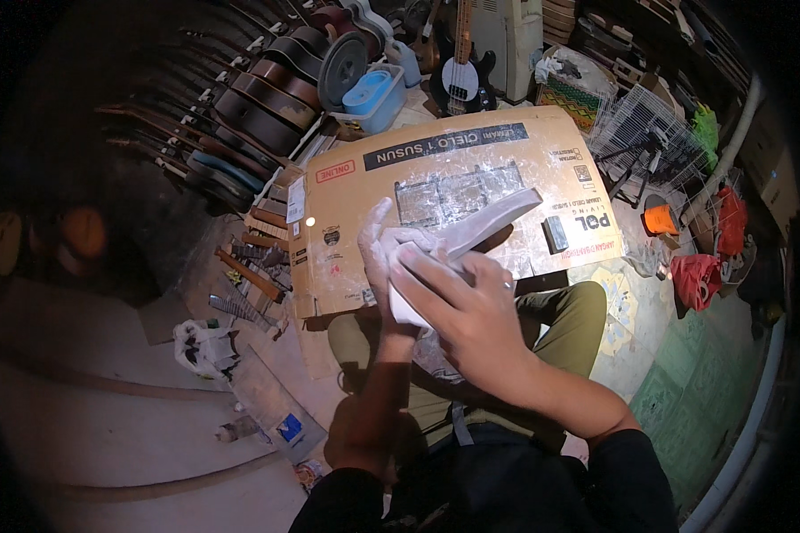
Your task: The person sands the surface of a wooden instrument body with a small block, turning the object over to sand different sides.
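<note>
A long, pale, dust-coated piece of wood (493,222) slants from my hands toward the upper right, over a flattened cardboard box. My left hand (378,253) is whitened with dust and closed round its near end, with the thumb pointing up. Across the top, my right hand (458,289) presses its fingers together on the same end and wears a ring. Something white (406,306) shows beneath the right fingers; I cannot tell whether it is part of the wood or a separate sheet. A small dark block (556,234) lies on the cardboard, right of the wood.
The dusty cardboard (347,195) covers the floor before my crossed legs. Guitars (267,107) stand in a row at the far left, beside a blue tub (373,93). A black bass guitar (460,80) stands behind. Wooden pieces (253,275) lie left; a wire cage (636,133) and red bag (695,280) sit right.
</note>
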### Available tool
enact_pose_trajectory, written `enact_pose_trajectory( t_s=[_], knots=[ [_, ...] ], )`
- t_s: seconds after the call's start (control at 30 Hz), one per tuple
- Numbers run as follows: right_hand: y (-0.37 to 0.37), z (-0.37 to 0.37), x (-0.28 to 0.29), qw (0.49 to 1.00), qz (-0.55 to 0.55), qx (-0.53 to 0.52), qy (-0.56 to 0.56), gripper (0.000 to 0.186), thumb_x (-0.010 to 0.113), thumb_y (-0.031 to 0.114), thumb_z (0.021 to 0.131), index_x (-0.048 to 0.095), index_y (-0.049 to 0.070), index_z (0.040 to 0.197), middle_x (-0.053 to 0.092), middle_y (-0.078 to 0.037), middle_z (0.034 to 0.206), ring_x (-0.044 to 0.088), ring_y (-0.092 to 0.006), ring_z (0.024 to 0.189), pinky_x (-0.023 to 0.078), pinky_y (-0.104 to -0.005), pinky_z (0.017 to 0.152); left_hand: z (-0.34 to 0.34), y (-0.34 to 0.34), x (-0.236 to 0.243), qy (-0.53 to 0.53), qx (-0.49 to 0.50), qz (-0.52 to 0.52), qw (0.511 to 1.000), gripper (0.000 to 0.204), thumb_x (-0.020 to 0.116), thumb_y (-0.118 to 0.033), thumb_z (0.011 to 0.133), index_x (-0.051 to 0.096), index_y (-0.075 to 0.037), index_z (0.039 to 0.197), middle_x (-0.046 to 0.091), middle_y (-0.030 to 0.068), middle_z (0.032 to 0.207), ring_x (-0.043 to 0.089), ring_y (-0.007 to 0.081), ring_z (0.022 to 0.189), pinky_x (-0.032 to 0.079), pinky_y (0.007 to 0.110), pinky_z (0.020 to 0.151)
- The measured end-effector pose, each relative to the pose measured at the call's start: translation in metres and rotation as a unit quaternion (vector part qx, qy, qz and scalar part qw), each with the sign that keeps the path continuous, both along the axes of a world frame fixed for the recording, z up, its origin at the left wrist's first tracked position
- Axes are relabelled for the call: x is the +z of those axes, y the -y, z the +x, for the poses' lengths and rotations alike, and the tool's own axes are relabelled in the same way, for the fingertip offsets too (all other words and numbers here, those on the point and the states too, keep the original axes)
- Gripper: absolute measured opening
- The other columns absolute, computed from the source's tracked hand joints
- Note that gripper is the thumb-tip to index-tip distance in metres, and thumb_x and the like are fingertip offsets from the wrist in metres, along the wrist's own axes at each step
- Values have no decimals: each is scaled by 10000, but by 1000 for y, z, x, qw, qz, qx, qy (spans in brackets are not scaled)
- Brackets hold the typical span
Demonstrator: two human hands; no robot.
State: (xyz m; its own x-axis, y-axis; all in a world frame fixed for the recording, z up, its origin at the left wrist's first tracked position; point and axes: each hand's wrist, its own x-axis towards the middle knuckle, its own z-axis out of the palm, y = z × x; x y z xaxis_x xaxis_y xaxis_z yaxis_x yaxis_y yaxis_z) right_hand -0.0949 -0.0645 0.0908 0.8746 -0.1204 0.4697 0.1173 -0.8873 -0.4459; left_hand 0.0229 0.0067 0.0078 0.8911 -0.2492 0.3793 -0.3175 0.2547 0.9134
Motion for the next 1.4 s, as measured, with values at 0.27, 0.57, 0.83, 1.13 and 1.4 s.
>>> enact_pose_trajectory(
  t_s=[0.27,0.57,0.83,1.13,1.4],
  knots=[
    [12,-41,10,997,48,-42,32,609,712,21,705,677,131,1303,631,-24,1360,508,-315,1036,420,-428,936,-6,7,23,63,-19,45,997,862,814,61,780,349,-61,1495,602,59,1026,611,147,928,513,299,902],
    [-8,-7,-12,997,70,-22,23,629,645,16,774,602,137,1390,596,-28,1393,496,-344,1059,411,-456,923,0,2,-7,109,24,60,992,763,738,-28,863,332,-31,1508,594,91,1003,629,167,890,559,319,833],
    [-13,-11,-11,996,79,-41,14,603,649,17,788,622,140,1377,600,-36,1383,486,-356,1069,402,-457,928,-7,-6,5,119,-3,121,985,511,607,-146,988,436,-39,1457,521,136,1325,596,200,1102,557,338,907],
    [-15,-10,-15,997,70,-41,12,605,666,25,790,616,154,1379,599,-30,1382,494,-355,1066,413,-463,916,-5,-1,5,62,-25,62,996,618,661,-119,958,400,-46,1513,612,59,1094,604,142,936,534,303,870],
    [-7,-8,-18,994,90,-38,50,592,645,8,788,629,139,1365,603,-31,1379,503,-348,1039,437,-436,929,-7,1,6,47,-20,39,998,769,781,-69,851,384,-48,1509,555,109,1265,593,176,1105,525,327,951]
  ],
)
